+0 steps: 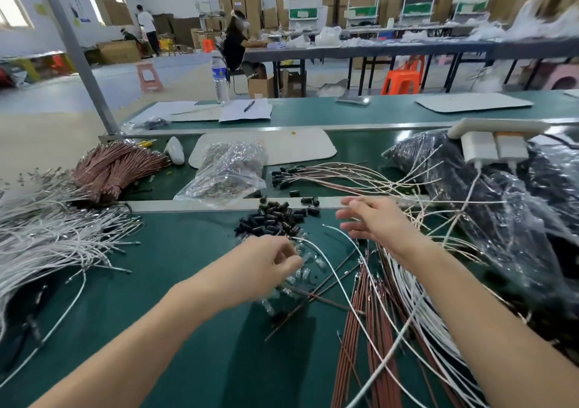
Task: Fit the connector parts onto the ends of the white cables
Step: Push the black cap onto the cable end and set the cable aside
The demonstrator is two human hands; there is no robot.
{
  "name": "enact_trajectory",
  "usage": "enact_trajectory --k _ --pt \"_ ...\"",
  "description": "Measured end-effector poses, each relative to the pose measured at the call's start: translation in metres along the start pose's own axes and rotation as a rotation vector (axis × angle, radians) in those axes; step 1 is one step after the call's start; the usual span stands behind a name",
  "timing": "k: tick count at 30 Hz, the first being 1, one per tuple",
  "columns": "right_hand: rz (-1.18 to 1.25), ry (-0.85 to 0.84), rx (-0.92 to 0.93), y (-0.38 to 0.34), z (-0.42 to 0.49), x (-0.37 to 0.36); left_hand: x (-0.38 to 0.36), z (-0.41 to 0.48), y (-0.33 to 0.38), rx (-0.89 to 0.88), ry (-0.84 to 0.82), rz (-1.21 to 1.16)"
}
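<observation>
Hands are seen over the green bench [194, 354], both bare. Left hand [263, 270] is held with fingers curled in tight, tips down on a scatter of clear connector parts [305, 274]. One white cable [330, 268] ends right at those fingertips. Motion blur there: whether a part or the cable end is actually pinched cannot be told.

Right hand [372, 219] is spread wide, fingers straight and apart, nothing held. It is positioned above the loose cables, just right of the pile of black connector parts [275, 219].

Task items:
- Black parts are heaped at the near edge of the metal strip, just beyond the left hand.
- Clear parts lie between the left hand and the cables.
- Loose white cables [416, 307] are fanned under the right forearm, mixed with brown cables [360, 329].
- A large white cable bundle [47, 241] is laid at the far left, well apart from both hands.

Elsewhere:
- A tied brown bundle [116, 169] and a clear bag of small parts [225, 169] are placed beyond the strip.
- Capped cables [329, 172] with black ends are spread right of the bag.
- Black plastic bags [517, 219] are stacked at the right, with a white power strip [495, 127] and two chargers on top.
</observation>
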State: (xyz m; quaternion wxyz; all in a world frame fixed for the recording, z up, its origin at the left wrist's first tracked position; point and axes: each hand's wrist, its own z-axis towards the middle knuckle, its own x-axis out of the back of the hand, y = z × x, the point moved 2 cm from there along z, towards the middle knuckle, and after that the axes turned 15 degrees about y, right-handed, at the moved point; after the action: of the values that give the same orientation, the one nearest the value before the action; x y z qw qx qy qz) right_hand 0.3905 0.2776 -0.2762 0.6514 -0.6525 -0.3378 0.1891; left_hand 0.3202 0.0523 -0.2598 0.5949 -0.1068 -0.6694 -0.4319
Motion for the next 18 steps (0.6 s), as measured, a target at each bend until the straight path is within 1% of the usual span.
enact_trajectory --k 2,4,8,11,13,18 --pt "-0.025 0.013 0.032 0.002 -0.008 -0.002 -0.009 -0.016 0.015 -0.084 -0.042 0.152" --pt "-0.034 0.021 0.054 0.004 -0.017 -0.002 -0.021 -0.027 0.026 -0.158 -0.023 0.321" --pt "-0.058 0.051 0.079 0.013 -0.037 0.0 -0.046 -0.034 0.033 -0.186 0.054 0.565" --pt "-0.072 0.084 0.08 0.021 -0.054 0.005 -0.055 -0.037 0.035 -0.173 0.146 0.608" --pt "-0.126 0.096 0.11 0.026 -0.066 0.008 -0.057 -0.038 0.037 -0.192 0.204 0.612" --pt "-0.271 0.129 0.232 0.035 -0.096 0.013 -0.059 -0.036 0.045 -0.323 0.25 0.631"
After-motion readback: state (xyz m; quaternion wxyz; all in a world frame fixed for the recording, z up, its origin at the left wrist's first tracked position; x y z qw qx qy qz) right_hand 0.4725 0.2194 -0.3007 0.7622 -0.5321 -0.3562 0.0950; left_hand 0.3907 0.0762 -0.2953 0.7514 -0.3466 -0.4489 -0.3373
